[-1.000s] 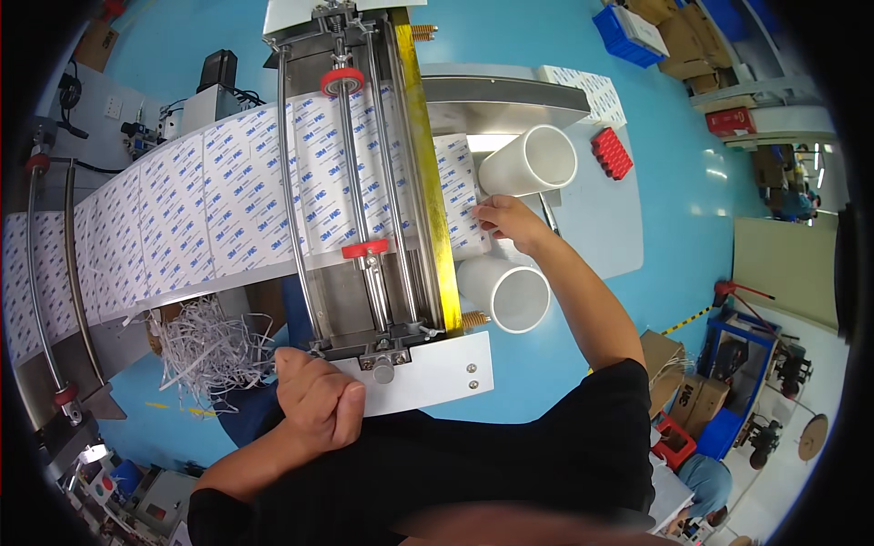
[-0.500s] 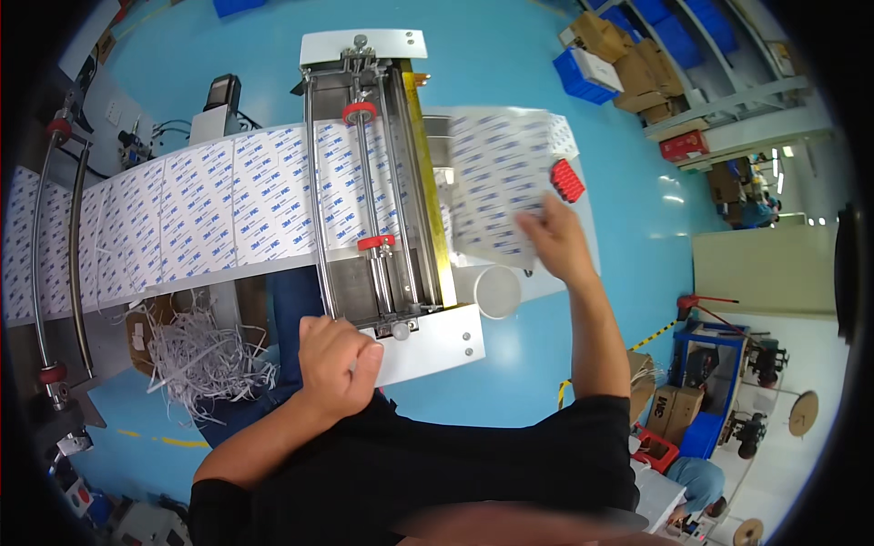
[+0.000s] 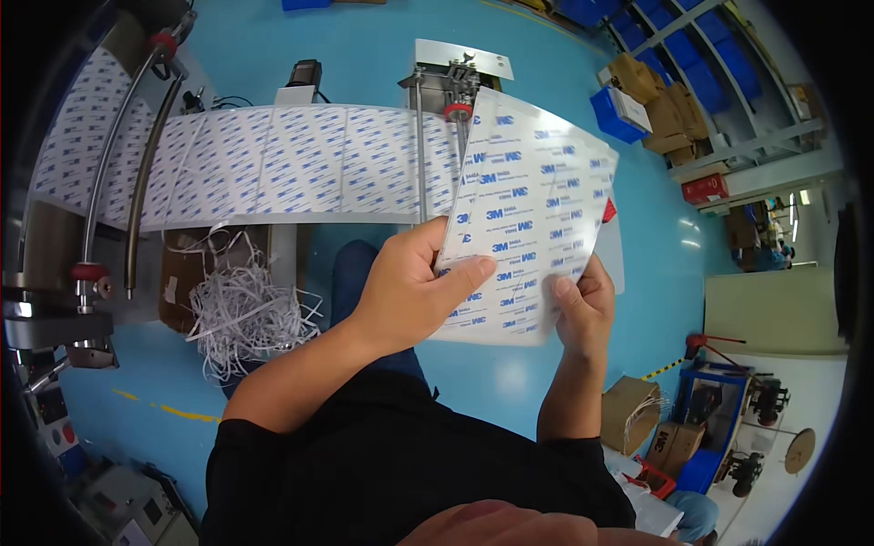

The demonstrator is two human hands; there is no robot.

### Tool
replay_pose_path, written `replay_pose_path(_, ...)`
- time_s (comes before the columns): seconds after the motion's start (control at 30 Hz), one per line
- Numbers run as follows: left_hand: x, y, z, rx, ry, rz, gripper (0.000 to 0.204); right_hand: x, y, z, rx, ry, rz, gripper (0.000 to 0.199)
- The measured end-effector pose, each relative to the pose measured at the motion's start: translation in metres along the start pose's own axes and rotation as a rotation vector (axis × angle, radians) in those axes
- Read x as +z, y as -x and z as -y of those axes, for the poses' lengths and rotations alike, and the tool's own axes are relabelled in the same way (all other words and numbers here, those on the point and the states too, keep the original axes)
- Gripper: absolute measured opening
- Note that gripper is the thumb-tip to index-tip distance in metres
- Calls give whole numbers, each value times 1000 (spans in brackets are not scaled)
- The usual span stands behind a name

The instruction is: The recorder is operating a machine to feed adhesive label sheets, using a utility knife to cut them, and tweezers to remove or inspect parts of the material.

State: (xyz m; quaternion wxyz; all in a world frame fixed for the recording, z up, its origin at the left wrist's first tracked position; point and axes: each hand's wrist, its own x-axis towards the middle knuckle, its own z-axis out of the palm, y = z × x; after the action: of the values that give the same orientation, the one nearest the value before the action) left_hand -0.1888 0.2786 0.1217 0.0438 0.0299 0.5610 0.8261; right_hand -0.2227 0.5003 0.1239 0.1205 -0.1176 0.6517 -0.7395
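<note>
My left hand (image 3: 405, 289) grips the near left edge of a white sheet (image 3: 533, 214) with blue printing, its thumb on top. My right hand (image 3: 585, 308) pinches the near right edge, thumb also on top. The sheet is raised in front of me, tilted, and hides most of the roller machine (image 3: 446, 86). Whether it is one sheet or a thin stack I cannot tell. Beyond my left hand, a long white web (image 3: 300, 164) with the same blue print runs into the machine from the left.
A carton (image 3: 177, 273) below the web holds tangled white paper strips (image 3: 241, 314). Metal rods with a red collar (image 3: 89, 272) stand at the far left. A red object (image 3: 608, 211) shows behind the sheet. Cartons (image 3: 678, 118) and a blue bin (image 3: 617, 116) sit by shelves at the far right.
The sheet has come from beyond the machine toward me. My left hand has left the machine's near end plate and now grips the sheet with my right hand. The view has shifted.
</note>
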Motion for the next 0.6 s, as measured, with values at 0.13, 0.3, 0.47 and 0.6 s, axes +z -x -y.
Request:
replay_pose_path(0.13, -14, 17, 1, 81, -12, -66, 29, 21, 2, -7, -60, 14, -52, 40)
replay_pose_path(0.3, -26, 26, 5, 130, 72, -107, 32, 38, 5, -9, -93, 73, -98, 31)
replay_pose_path(0.47, -37, 30, 9, 172, 42, -146, 36, 43, 6, -12, -54, 137, -96, 30)
replay_pose_path(0.6, -39, 30, 9, 151, -7, -163, 34, 57, 4, -9, -21, 35, -144, 31)
